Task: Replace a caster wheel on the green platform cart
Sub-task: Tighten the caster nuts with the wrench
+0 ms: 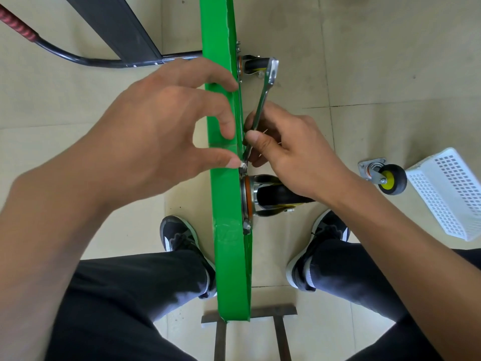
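Near caster (270,195) sits bolted to the underside of the green platform cart (229,230), which stands on edge between the person's feet. Steel fork and plate, black tyre, orange ring at the swivel. Judged stiff and fairly heavy for its size; smooth plated metal likely slippery, so best held by the fork or plate, not the tyre, which would turn.

Wrench (260,110) runs up from a bolt at the caster plate's upper corner; its free end stands up near the far caster (253,66). Right hand (291,149) has its grip closed around the lower shank, thumb and fingers curled on it. Left hand (166,136) reaches over the cart's edge; thumb tip presses at the bolt head, fingers loosely bent against the green face, clamped on nothing that can be seen. Whether the bolt is being loosened or tightened cannot be told.

A second bolt (246,226) shows at the plate's lower corner.

Outward: 1 loose caster (385,177) with yellow hub lies on the floor to the right, just beside a white perforated basket (447,191). Cart handle (78,57), black tube with red grip tape, lies on the tiled floor at upper left.
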`<state>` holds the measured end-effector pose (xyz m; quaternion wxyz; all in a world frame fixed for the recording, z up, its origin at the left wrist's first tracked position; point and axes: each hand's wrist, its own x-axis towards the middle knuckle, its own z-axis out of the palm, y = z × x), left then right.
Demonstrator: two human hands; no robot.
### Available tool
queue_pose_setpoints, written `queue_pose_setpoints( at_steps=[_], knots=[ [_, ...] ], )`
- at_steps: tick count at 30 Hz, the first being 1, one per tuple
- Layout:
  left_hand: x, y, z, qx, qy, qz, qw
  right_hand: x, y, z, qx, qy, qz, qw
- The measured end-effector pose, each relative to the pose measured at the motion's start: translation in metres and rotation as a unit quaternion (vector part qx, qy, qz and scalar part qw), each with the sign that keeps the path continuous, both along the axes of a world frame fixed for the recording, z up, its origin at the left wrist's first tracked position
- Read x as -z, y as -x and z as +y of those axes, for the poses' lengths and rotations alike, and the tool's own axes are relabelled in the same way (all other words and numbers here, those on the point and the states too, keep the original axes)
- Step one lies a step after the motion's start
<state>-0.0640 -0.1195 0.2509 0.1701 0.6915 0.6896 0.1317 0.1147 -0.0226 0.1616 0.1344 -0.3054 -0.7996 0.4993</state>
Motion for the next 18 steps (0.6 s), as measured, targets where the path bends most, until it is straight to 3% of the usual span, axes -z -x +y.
queue_pose_setpoints(
  at_steps=[14,18],
  knots=[
    [0.000,0.001,0.001,0.007,-0.007,0.009,1.000,0.000,0.017,0.012,0.047,0.108,0.006,0.993],
    [0.000,0.001,0.004,0.004,-0.009,0.013,1.000,0.006,0.022,0.022,0.074,0.179,-0.008,0.981]
  ],
)
